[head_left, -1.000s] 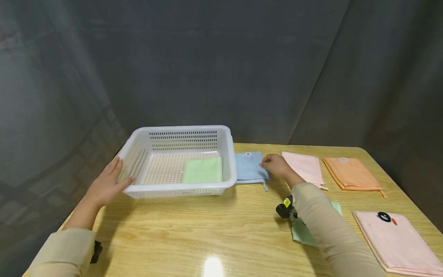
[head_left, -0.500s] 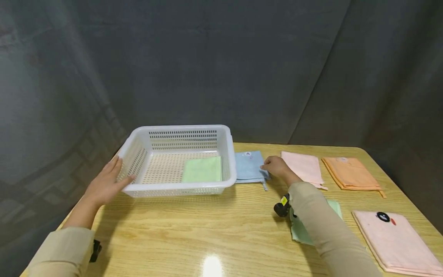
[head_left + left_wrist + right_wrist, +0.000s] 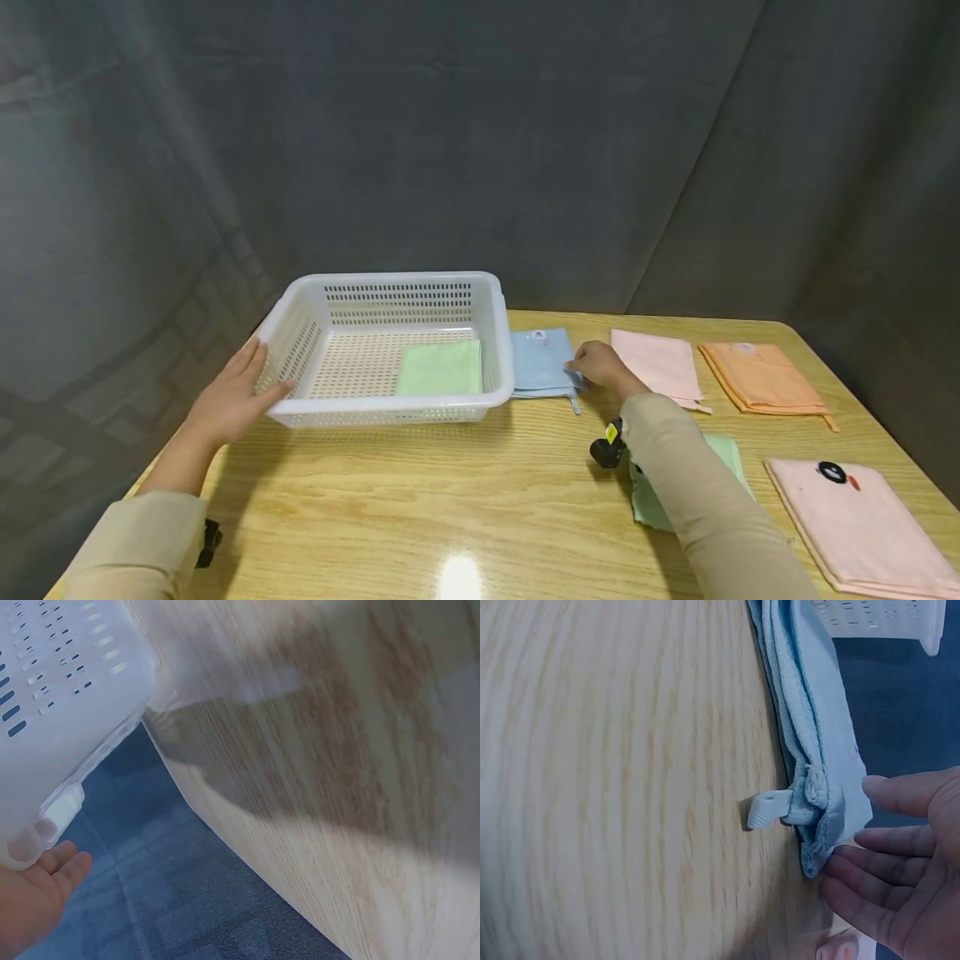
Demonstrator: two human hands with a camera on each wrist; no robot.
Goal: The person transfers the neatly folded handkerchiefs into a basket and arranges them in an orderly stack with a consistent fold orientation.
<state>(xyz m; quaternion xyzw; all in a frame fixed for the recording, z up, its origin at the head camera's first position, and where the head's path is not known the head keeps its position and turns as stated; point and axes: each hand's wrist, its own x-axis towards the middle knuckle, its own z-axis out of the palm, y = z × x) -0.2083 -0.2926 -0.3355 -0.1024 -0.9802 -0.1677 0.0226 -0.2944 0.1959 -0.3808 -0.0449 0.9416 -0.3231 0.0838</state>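
At spread left hand (image 3: 227, 402), basket (image 3: 390, 406) with green cloth (image 3: 440, 369); right hand (image 3: 604, 366) pinches blue cloth (image 3: 540, 360).

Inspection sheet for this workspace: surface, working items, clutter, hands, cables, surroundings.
Surface: wood-grain table, with bright glare at the bottom of the head view.
Job's things: white basket with a light green cloth inside; blue cloth to its right.
Clutter: more cloths to the right: plain pink cloth, orange cloth, marked pink cloth, and darker green cloth partly hidden by the right sleeve.
Hands: left hand rests on the basket's left side; right hand pinches the blue cloth's edge.
Cables: nothing seen.
Surroundings: dark backdrop behind.
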